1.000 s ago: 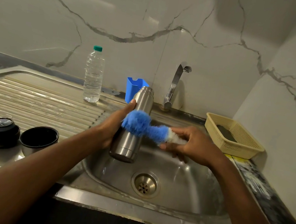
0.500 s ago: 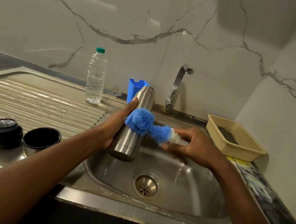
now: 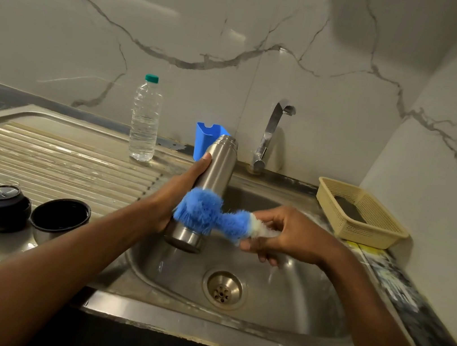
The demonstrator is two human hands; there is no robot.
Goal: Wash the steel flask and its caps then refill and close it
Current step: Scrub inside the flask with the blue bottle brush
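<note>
Steel flask [image 3: 217,171] in left hand [image 3: 172,194].

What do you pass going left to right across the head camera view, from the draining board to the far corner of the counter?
Black inner cap → steel outer cap → plastic water bottle → steel flask → tap → right hand → yellow basket.
</note>
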